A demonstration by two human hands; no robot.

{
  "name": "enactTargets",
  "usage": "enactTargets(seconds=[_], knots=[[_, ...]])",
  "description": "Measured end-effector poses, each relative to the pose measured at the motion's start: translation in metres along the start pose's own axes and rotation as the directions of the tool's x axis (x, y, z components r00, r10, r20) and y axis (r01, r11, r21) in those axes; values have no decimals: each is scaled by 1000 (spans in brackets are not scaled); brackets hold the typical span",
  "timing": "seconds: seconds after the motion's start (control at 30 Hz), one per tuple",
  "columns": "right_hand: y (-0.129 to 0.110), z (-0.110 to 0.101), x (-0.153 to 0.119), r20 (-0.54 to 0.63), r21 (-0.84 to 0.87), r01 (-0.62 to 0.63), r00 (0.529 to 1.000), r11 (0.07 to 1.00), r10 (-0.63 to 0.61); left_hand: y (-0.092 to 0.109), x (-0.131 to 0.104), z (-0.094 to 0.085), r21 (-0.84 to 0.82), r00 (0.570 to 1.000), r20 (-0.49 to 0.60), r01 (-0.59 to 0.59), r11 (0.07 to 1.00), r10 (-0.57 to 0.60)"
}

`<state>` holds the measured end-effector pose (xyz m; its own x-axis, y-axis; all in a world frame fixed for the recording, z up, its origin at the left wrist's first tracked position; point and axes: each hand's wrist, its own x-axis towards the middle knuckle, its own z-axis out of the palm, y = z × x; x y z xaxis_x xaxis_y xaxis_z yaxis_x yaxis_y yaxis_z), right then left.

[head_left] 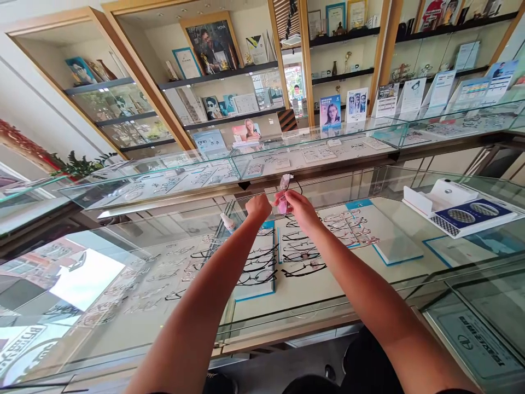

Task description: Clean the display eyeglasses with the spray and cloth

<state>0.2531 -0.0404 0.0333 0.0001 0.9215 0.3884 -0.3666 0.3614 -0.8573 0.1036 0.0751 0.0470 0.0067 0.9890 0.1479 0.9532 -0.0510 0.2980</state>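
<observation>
Above the glass counter, my right hand (300,207) is closed on a pair of eyeglasses (284,189) held on end, with a thin dark temple sticking out. Pinkish patches show at the lenses; whether they are tint or a cloth I cannot tell. My left hand (258,207) is curled into a fist just left of the glasses, and its fingertips are hidden. Beneath my hands, rows of dark-rimmed glasses (303,255) lie on the counter. A small white bottle (227,222) stands left of my left wrist.
More glasses lie on a blue-edged board (255,295) and to the right, by another blue-edged board (396,241). A white open box (445,200) sits at the right. Beyond runs a second glass showcase (229,164), with wooden display shelves (221,76) along the wall.
</observation>
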Motion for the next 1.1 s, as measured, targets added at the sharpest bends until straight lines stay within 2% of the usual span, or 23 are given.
enactTargets(seconds=[0.2,0.33,0.43,0.53,0.67,0.73,0.9,1.0,1.1], knots=[[0,2,-1,15,-10,-9,1000,1000,9,-17,16,-33,-186,992,-111,31,982,-52],[-1,4,-3,37,22,-14,999,1000,13,-14,20,-65,-380,978,-190,7,925,-85],[-2,6,-6,59,36,-19,998,999,17,-5,12,-89,-520,974,-216,-60,852,-63],[-4,8,-8,74,30,-32,997,999,29,6,-7,-103,-631,986,-165,-101,770,-5],[-6,9,-10,86,40,-37,996,999,33,11,-37,-103,-728,991,-110,-134,672,77],[-6,9,-11,88,45,-41,995,998,37,8,-51,-98,-802,986,-89,-154,577,139],[-8,11,-14,102,28,-59,993,998,56,-3,-79,-85,-905,956,-155,-237,352,248],[-8,13,-17,114,2,-49,992,999,48,-8,-94,-77,-913,948,-185,-263,312,260],[-8,16,-20,129,-15,-31,991,999,32,-9,-108,-69,-888,923,-281,-353,294,261]])
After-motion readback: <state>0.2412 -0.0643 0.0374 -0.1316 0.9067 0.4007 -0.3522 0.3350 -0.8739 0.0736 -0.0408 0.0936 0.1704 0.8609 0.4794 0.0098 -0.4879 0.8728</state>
